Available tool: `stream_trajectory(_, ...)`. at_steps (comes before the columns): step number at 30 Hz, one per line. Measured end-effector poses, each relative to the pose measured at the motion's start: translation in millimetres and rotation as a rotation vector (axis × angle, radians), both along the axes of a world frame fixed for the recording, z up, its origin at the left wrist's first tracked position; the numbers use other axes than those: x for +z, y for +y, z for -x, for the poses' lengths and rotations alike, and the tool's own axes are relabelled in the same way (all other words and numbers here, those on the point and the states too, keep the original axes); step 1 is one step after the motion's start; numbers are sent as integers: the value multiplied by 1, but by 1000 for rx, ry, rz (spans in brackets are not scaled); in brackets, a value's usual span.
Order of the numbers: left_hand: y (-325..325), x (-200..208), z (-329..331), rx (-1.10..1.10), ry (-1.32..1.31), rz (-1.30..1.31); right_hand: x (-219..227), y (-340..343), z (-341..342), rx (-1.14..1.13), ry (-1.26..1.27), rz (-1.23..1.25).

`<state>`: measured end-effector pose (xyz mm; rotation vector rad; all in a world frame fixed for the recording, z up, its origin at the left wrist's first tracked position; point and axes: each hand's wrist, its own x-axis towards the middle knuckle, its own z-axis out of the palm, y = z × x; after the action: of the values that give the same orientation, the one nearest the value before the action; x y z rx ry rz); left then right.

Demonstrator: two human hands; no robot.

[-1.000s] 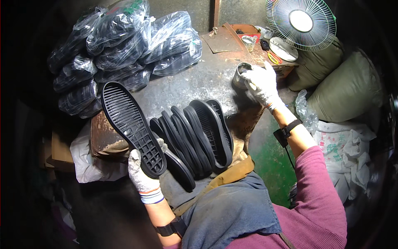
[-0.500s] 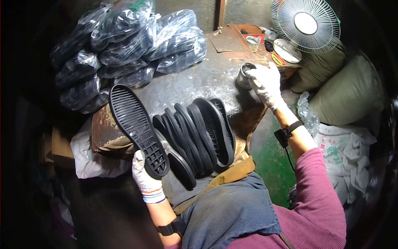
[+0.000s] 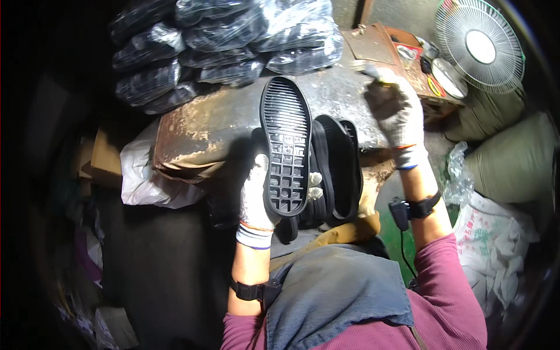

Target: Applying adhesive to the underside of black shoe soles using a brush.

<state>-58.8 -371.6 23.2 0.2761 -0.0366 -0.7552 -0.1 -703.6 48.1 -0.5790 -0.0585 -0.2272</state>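
Observation:
My left hand (image 3: 255, 192), in a white knit glove, grips a black shoe sole (image 3: 287, 134) by its lower half. The sole stands nearly upright, its ribbed and gridded inner side facing me. Gloved fingertips show past its right edge. Behind it, more black soles (image 3: 341, 169) stand in a row at the bench's front edge, partly covered. My right hand (image 3: 399, 108), gloved as well, is raised over the bench's right side. Its fingers are closed round what looks like a small brush (image 3: 366, 69), whose pale end juts out to the left; the hand hides the rest.
Clear plastic bags of dark goods (image 3: 221, 41) are piled at the bench's (image 3: 198, 125) back left. At the far right are a box (image 3: 405, 41), yellow-handled scissors (image 3: 435, 86) and a fan (image 3: 481, 46). Stuffed green sacks (image 3: 513, 157) and a white sack (image 3: 490, 227) lie right.
My left hand has brought the sole rightward and turned it more upright, in front of the row. My right hand has risen from the metal cup, which no longer shows. The view has shifted.

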Motion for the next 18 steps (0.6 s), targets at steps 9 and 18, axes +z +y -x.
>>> stream_trajectory(9, -2, 16, 11, -246, 192, 6, -9, 39, 1, -685, -107, 1689)
stream_trajectory(18, -5, 11, 12, -220, 179, -40, 12, 96, 45, -179, 77, 914)
